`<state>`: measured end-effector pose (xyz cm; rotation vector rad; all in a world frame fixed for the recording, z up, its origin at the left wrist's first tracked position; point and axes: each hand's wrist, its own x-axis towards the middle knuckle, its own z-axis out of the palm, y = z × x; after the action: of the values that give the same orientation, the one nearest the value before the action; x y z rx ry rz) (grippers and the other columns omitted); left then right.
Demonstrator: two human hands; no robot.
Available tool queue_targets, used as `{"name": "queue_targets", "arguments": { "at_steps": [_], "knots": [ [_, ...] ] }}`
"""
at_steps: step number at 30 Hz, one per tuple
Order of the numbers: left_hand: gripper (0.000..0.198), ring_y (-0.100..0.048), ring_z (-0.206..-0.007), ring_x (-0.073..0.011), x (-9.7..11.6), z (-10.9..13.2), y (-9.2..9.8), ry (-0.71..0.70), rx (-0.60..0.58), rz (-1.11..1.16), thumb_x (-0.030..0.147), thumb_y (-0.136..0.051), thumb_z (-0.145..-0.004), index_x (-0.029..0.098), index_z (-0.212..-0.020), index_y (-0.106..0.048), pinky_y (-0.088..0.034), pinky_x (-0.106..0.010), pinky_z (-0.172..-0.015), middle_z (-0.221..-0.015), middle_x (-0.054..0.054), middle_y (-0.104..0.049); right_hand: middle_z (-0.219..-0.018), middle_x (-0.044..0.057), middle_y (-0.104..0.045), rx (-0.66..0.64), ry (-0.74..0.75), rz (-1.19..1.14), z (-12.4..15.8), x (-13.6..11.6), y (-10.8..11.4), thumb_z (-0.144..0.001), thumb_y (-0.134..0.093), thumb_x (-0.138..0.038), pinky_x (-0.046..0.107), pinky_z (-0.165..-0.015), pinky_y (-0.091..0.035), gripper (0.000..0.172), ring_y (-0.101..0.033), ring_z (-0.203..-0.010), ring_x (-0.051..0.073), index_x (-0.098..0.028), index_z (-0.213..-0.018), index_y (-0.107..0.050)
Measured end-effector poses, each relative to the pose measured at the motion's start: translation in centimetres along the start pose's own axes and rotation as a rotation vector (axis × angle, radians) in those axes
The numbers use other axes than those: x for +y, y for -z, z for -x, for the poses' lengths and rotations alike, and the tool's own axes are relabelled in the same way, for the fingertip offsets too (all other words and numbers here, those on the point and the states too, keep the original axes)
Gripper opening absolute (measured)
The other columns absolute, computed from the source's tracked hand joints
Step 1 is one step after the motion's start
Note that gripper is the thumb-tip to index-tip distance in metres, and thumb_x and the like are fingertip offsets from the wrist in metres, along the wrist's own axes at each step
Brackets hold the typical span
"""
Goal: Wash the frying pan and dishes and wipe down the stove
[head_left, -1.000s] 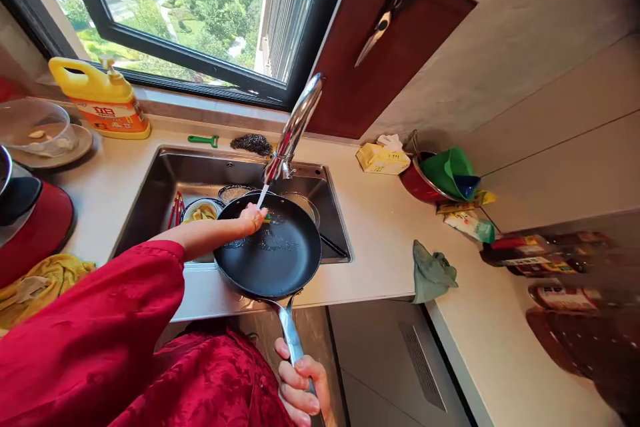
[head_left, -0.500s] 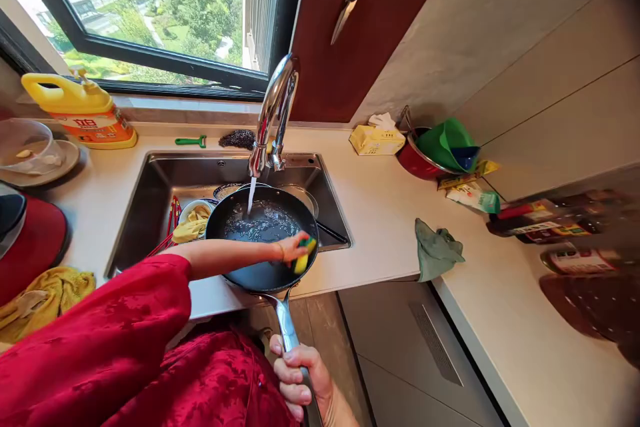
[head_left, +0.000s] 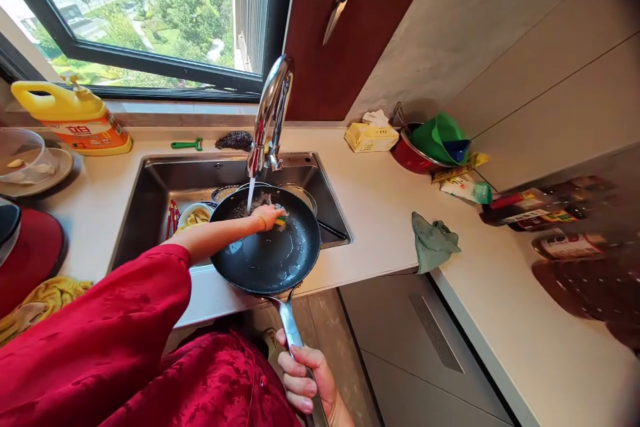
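Note:
A black frying pan [head_left: 285, 257] rests over the front of the sink, wet inside. My right hand [head_left: 311, 377] is wrapped around its metal handle [head_left: 290, 324] near the bottom of the view. Inside the pan, my left hand [head_left: 269, 217] is closed on a yellow-and-green sponge [head_left: 282, 220], mostly hidden under the fingers. Water runs from the chrome faucet [head_left: 257, 157] into the pan, just to the left of that hand.
Under the pan, the steel sink [head_left: 150, 197] holds a bowl [head_left: 196, 215], red chopsticks [head_left: 173, 217] and other dishes. A green peeler [head_left: 186, 144] and a dark scourer [head_left: 234, 140] lie behind it. A yellow detergent jug [head_left: 80, 124] stands left; a green cloth [head_left: 434, 244] lies right.
My left hand has moved the sponge from the pan's right side up and left, close to the water stream. My right hand still grips the handle. The view has shifted slightly.

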<state>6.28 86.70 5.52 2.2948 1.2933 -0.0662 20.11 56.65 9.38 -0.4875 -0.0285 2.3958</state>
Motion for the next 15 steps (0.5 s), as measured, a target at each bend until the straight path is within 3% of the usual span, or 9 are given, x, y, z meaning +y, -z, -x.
{"name": "queue_targets", "arguments": {
  "at_steps": [3,5,7,9,10,12,15],
  "knots": [
    [0.043,-0.055,-0.102,-0.0245,4.2,1.3,-2.5,-0.182,-0.072,-0.077,0.030,-0.055,-0.080,0.025,-0.123,-0.053,-0.042,-0.033,-0.087,-0.114,-0.010,-0.057,-0.048,-0.013,-0.037,0.038,0.037,0.006,-0.2,0.2,-0.4,-0.075,-0.059,-0.023,0.013,-0.027,-0.020,0.018,-0.005,-0.030,0.000,-0.019,-0.089,-0.049],
    [0.046,-0.057,-0.097,-0.0226,5.4,3.7,-3.5,-0.307,-0.217,-0.092,0.028,-0.057,-0.077,0.025,-0.123,-0.053,-0.044,-0.029,-0.082,-0.112,-0.008,-0.059,-0.047,-0.013,-0.037,0.055,0.061,0.018,-0.4,0.1,-0.8,-0.074,-0.058,-0.020,0.014,-0.027,-0.021,0.018,-0.005,-0.030,0.001,-0.019,-0.089,-0.049],
    [0.044,-0.059,-0.089,-0.0199,4.8,6.0,-3.3,-0.381,-0.393,-0.050,0.024,-0.061,-0.072,0.026,-0.115,-0.058,-0.045,-0.025,-0.076,-0.105,-0.004,-0.064,-0.046,-0.013,-0.036,0.076,0.071,0.043,-0.6,-0.3,-1.1,-0.072,-0.059,-0.019,0.014,-0.027,-0.022,0.019,-0.005,-0.030,0.001,-0.019,-0.088,-0.050],
    [0.039,-0.060,-0.085,-0.0190,2.7,7.5,-1.7,-0.351,-0.437,0.005,0.022,-0.063,-0.067,0.026,-0.106,-0.063,-0.045,-0.024,-0.073,-0.096,-0.001,-0.067,-0.047,-0.013,-0.036,0.105,0.078,0.086,-0.7,-1.0,-1.6,-0.071,-0.062,-0.020,0.013,-0.027,-0.022,0.022,-0.005,-0.030,0.000,-0.018,-0.088,-0.049],
    [0.038,-0.060,-0.084,-0.0194,1.3,7.9,-0.5,-0.288,-0.377,0.036,0.022,-0.063,-0.067,0.025,-0.104,-0.065,-0.045,-0.024,-0.073,-0.094,-0.002,-0.067,-0.047,-0.014,-0.035,0.125,0.088,0.111,-0.7,-1.5,-2.0,-0.070,-0.063,-0.021,0.013,-0.027,-0.021,0.023,-0.005,-0.031,0.000,-0.018,-0.089,-0.049],
    [0.040,-0.060,-0.084,-0.0201,-1.8,7.9,2.3,-0.096,-0.149,0.159,0.021,-0.061,-0.068,0.021,-0.107,-0.063,-0.045,-0.025,-0.074,-0.094,-0.004,-0.067,-0.047,-0.014,-0.033,0.176,0.124,0.171,-0.7,-2.6,-2.9,-0.069,-0.064,-0.022,0.012,-0.028,-0.021,0.025,-0.005,-0.031,0.000,-0.019,-0.089,-0.049],
    [0.040,-0.061,-0.077,-0.0176,-6.7,7.4,5.6,0.215,0.147,0.668,0.025,-0.056,-0.073,0.015,-0.112,-0.059,-0.046,-0.024,-0.068,-0.090,-0.006,-0.067,-0.046,-0.014,-0.032,0.340,0.186,0.307,-0.6,-4.3,-4.8,-0.065,-0.066,-0.023,0.013,-0.028,-0.023,0.029,-0.006,-0.032,0.000,-0.020,-0.087,-0.047]
  ]
}}
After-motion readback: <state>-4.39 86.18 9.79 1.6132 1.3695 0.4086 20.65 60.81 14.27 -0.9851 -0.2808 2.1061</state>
